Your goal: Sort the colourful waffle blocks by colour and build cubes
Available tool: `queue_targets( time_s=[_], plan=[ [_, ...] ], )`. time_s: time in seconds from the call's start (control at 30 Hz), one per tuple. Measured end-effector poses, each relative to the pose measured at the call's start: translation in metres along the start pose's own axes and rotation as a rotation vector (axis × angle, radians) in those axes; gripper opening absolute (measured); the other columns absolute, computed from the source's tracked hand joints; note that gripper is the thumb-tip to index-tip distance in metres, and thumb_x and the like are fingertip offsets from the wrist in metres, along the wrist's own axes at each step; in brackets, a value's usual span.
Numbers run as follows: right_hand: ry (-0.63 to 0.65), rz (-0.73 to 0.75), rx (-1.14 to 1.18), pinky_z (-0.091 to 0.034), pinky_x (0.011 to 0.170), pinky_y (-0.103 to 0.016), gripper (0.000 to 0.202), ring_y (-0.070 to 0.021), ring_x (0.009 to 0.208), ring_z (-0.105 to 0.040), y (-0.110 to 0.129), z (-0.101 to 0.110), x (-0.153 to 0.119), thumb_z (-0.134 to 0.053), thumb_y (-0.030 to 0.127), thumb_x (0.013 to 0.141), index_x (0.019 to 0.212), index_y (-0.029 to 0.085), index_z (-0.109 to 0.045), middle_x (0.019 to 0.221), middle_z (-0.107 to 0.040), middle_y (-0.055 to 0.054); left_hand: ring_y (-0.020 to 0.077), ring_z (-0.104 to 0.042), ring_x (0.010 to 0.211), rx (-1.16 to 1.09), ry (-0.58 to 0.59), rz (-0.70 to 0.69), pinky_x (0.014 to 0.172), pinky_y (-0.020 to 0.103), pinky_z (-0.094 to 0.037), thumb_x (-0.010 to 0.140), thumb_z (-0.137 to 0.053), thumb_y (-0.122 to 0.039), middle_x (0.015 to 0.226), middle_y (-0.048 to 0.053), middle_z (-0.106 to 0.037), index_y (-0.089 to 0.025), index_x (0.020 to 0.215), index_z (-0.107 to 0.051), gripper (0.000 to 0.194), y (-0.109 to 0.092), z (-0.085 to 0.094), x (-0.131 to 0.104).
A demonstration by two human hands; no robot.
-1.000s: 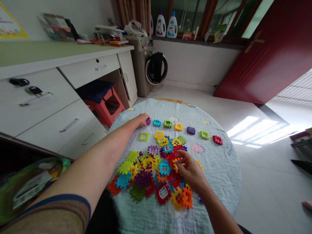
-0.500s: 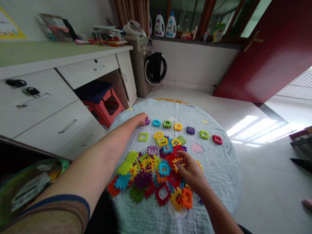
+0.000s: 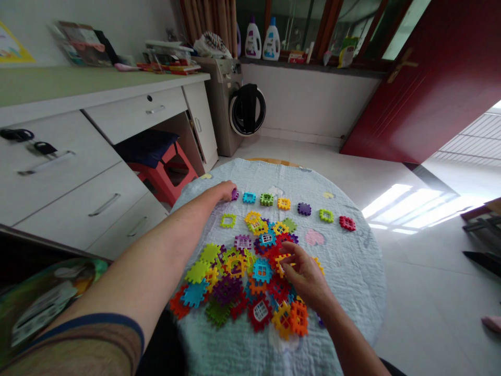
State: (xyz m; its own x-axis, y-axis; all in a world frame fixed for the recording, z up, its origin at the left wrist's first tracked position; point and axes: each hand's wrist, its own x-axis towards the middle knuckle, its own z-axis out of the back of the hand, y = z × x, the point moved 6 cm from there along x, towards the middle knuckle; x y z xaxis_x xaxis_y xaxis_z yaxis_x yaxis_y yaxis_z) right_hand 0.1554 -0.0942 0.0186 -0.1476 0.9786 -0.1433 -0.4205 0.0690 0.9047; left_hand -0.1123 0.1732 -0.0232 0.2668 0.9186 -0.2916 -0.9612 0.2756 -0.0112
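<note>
My left hand [image 3: 226,191] reaches to the far left of the table, its fingers closed on a purple plastic building block [image 3: 235,194]. That block sits at the left end of a spaced row with a blue block [image 3: 249,198], a green block [image 3: 266,199], a yellow block [image 3: 284,203], a dark purple block [image 3: 304,209], a lime block [image 3: 326,215] and a red block [image 3: 347,223]. My right hand [image 3: 303,269] hovers over the right side of a heap of colourful blocks [image 3: 227,289], fingers apart and holding nothing. A lime frame [image 3: 227,220] lies by itself left of the heap.
A pale blue cloth [image 3: 352,292] covers the round table. Beyond it stand a washing machine [image 3: 221,104] with its door open, a red stool [image 3: 166,169] and white drawers [image 3: 97,193] on the left. A red door [image 3: 430,78] is at the right.
The view has shifted slightly. My left hand stays at the purple block and my right hand stays over the heap; no block has visibly moved.
</note>
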Motion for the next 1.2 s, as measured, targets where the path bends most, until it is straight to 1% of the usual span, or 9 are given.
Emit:
queue_targets(
  time_s=[0.1,0.23,0.4,0.5,0.6,0.73,0.87,1.0,1.2],
  plan=[
    [-0.008,0.012,-0.001,-0.05,0.058,-0.027,0.039,-0.0127,0.068,-0.06,-0.002,0.0,0.0,-0.053,0.021,0.076,0.115,0.023,-0.054,0.103,-0.065,-0.006,0.026,-0.057,0.11,-0.008,-0.011,0.015,0.09,0.026,-0.046,0.05,-0.07,-0.017,0.129,0.012,-0.055,-0.019,0.124,-0.057,0.075,0.0,0.0,-0.002],
    [-0.046,0.035,0.009,-0.051,0.063,-0.028,0.038,-0.014,0.075,-0.062,-0.005,0.007,0.003,-0.054,0.023,0.075,0.113,0.022,-0.055,0.104,-0.066,-0.006,0.0299,-0.045,0.126,-0.018,-0.051,0.021,0.101,0.031,-0.04,0.051,-0.07,-0.013,0.143,0.016,-0.039,-0.017,0.142,-0.033,0.099,-0.001,0.006,-0.017],
    [-0.163,0.033,0.111,-0.052,0.066,-0.03,0.04,-0.0155,0.079,-0.063,-0.011,0.036,0.01,-0.056,0.03,0.075,0.114,0.02,-0.053,0.109,-0.064,-0.008,0.0305,-0.035,0.133,-0.048,-0.22,0.001,0.107,0.036,-0.034,0.06,-0.065,-0.012,0.146,0.015,-0.03,-0.017,0.144,-0.027,0.092,-0.01,0.021,-0.064],
    [-0.314,-0.019,0.091,-0.053,0.069,-0.033,0.041,-0.018,0.083,-0.064,-0.022,0.061,0.012,-0.055,0.031,0.074,0.113,0.018,-0.053,0.107,-0.065,-0.009,0.0308,-0.036,0.131,-0.07,-0.31,-0.071,0.109,0.039,-0.031,0.067,-0.064,-0.018,0.143,0.016,-0.033,-0.014,0.14,-0.032,0.08,-0.035,0.028,-0.109],
    [-0.38,-0.071,-0.067,-0.051,0.078,-0.035,0.038,-0.0188,0.086,-0.064,-0.031,0.076,0.013,-0.051,0.024,0.074,0.11,0.016,-0.057,0.105,-0.066,-0.01,0.0288,-0.039,0.128,-0.097,-0.322,-0.197,0.11,0.039,-0.03,0.072,-0.061,-0.021,0.135,0.015,-0.043,-0.014,0.133,-0.042,0.065,-0.076,0.028,-0.166],
    [-0.212,-0.083,-0.424,-0.045,0.09,-0.035,0.038,-0.0223,0.103,-0.06,-0.033,0.062,0.015,-0.052,0.017,0.073,0.11,0.014,-0.06,0.112,-0.065,-0.013,0.024,-0.047,0.12,-0.176,-0.212,-0.34,0.107,0.037,-0.034,0.078,-0.056,-0.019,0.126,0.01,-0.054,-0.018,0.124,-0.052,0.046,-0.134,0.017,-0.242],
    [-0.06,-0.101,-0.629,-0.042,0.089,-0.034,0.042,-0.0242,0.107,-0.059,-0.028,0.037,0.013,-0.054,0.024,0.08,0.121,0.017,-0.056,0.115,-0.065,-0.012,0.0242,-0.051,0.115,-0.263,-0.156,-0.361,0.104,0.039,-0.038,0.078,-0.058,-0.022,0.12,0.009,-0.059,-0.02,0.121,-0.055,0.043,-0.167,0.002,-0.29],
    [-0.011,-0.073,-0.719,-0.04,0.09,-0.039,0.054,-0.0291,0.11,-0.055,-0.021,0.017,0.011,-0.055,0.037,0.081,0.131,0.016,-0.047,0.12,-0.062,-0.013,0.0243,-0.049,0.119,-0.363,-0.254,-0.282,0.106,0.04,-0.037,0.079,-0.058,-0.02,0.125,0.01,-0.056,-0.018,0.119,-0.057,0.041,-0.165,-0.015,-0.295],
    [0.043,0.06,-0.718,-0.035,0.097,-0.038,0.055,-0.0271,0.119,-0.048,-0.018,-0.006,0.01,-0.054,0.032,0.081,0.134,0.018,-0.045,0.133,-0.053,-0.012,0.0246,-0.052,0.115,-0.466,-0.451,-0.124,0.105,0.042,-0.04,0.078,-0.057,-0.016,0.121,0.012,-0.057,-0.015,0.113,-0.06,0.035,-0.132,-0.032,-0.265]
  ],
)
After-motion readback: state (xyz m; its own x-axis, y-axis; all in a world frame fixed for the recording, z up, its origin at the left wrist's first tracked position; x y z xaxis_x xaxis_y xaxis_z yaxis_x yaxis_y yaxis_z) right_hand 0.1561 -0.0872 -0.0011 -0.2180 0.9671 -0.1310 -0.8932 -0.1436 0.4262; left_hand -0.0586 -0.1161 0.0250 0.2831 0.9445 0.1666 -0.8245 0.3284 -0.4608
